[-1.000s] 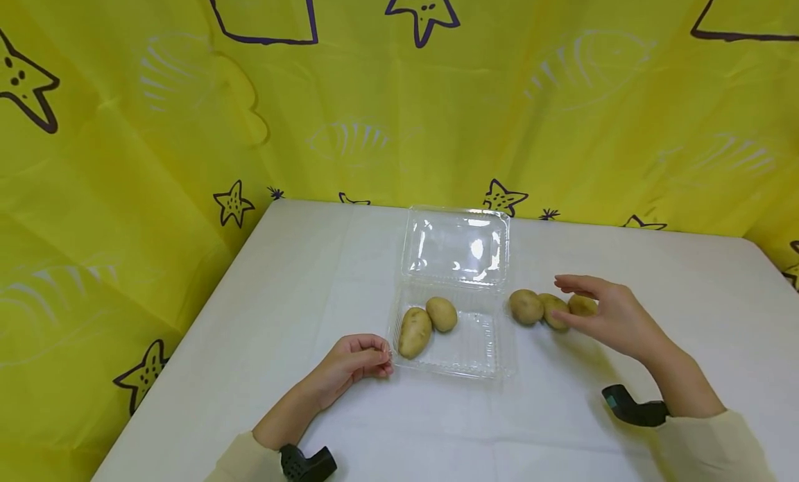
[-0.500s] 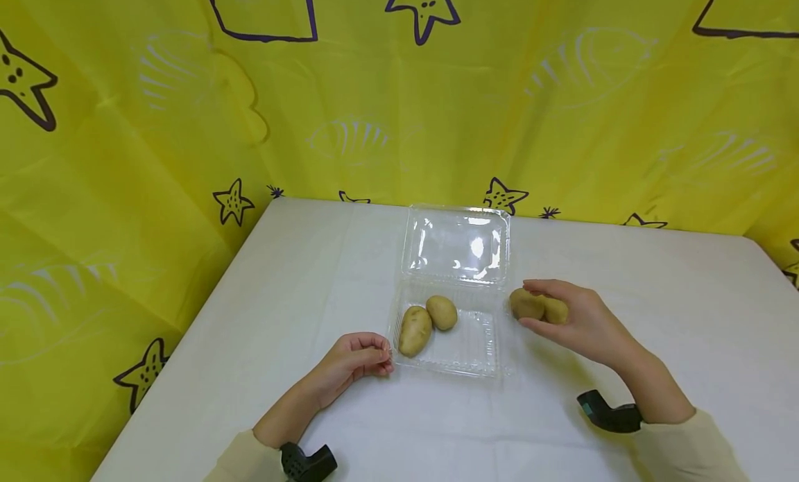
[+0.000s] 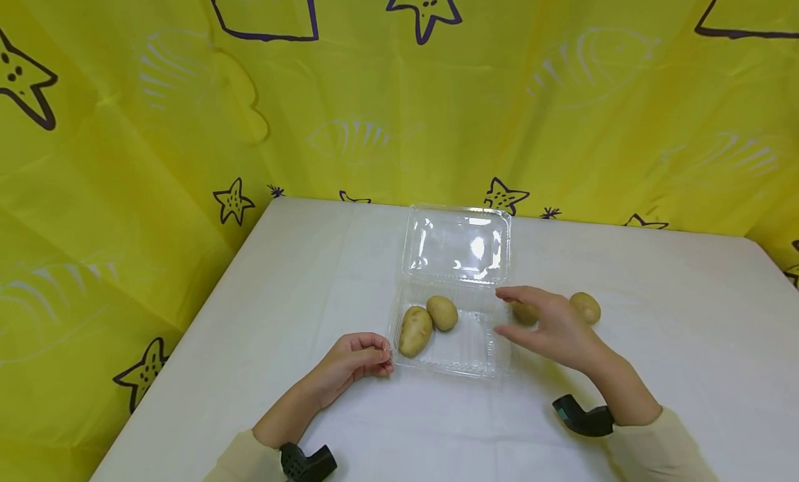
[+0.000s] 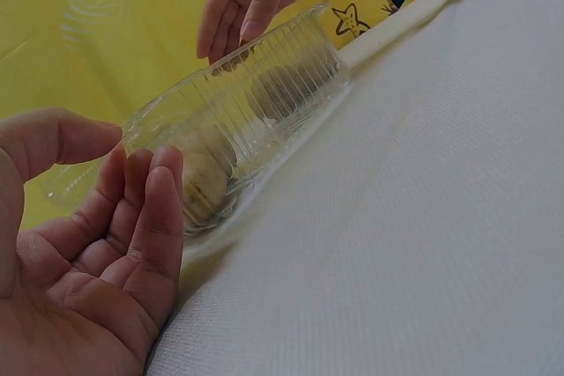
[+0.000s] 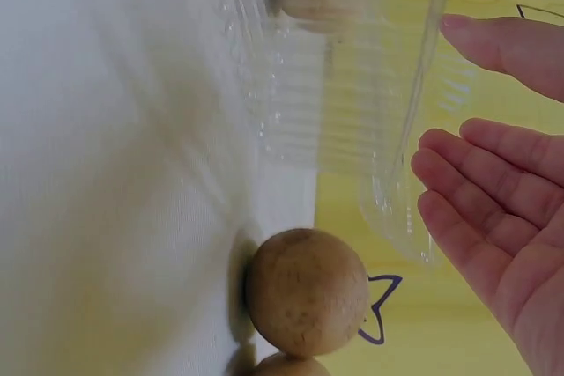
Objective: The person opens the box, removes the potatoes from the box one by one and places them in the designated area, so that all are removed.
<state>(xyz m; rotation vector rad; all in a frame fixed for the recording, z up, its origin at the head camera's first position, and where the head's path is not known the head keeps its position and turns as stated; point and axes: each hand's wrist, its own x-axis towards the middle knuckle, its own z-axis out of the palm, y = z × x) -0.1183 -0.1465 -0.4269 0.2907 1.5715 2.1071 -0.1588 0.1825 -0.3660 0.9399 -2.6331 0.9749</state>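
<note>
A clear plastic clamshell container (image 3: pixel 471 347) lies with its lid (image 3: pixel 456 250) folded back. Inside, at its left, are a long potato (image 3: pixel 415 331) and a rounder potato (image 3: pixel 442 313). My left hand (image 3: pixel 361 358) pinches the container's left rim, its thumb and fingertips meeting at the edge in the left wrist view. At the right rim, my right hand (image 3: pixel 552 329) hovers with thumb and fingers spread and nothing between them. Under its fingers a potato (image 3: pixel 524 314) partly shows, standing beside the container in the right wrist view as a round potato (image 5: pixel 307 292).
Another potato (image 3: pixel 585 307) lies on the white table (image 3: pixel 686 315) to the right, beyond the right hand. Part of the potato row is hidden behind that hand. A yellow patterned curtain (image 3: pixel 349 87) hangs along the back and left of the table.
My right hand has moved left, from above the potatoes on the right to the container's right rim, uncovering the rightmost potato. My left hand and the container have stayed put.
</note>
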